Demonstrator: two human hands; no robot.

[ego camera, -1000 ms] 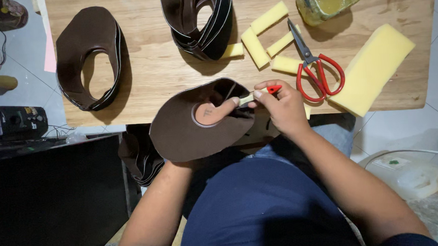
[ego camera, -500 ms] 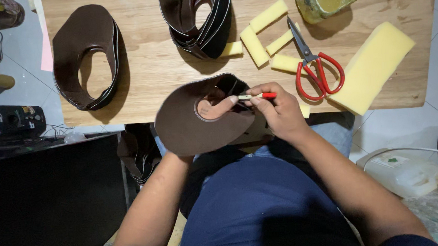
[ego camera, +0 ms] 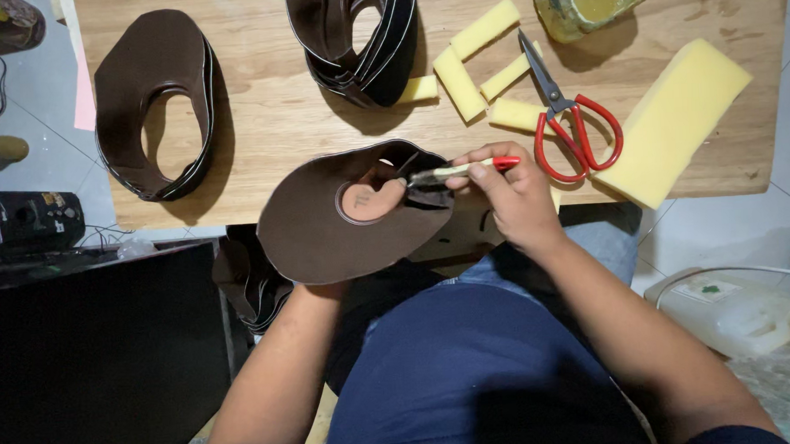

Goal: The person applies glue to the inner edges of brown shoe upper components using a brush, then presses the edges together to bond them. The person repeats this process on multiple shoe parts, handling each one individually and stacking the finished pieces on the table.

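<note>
Bright overhead light, sharp pic (lower-left dark).

Dark blue shirt (ego camera: 482, 378) — short sleeves, forearms bare; blue jeans (ego camera: 604, 239) — no gloves, no rings.

The brown leather piece (ego camera: 342, 224) now sits a little further left and lower over the near table edge than a second ago, tilted so its broad flap faces the camera more fully. The left hand (ego camera: 372, 199), showing through the round cut-out, has turned with it. The right hand (ego camera: 509, 195) has drawn slightly back to the right, and the red-handled brush (ego camera: 459, 169) it pinches now lies nearly level, its tip at the right rim of the cut-out.
</note>
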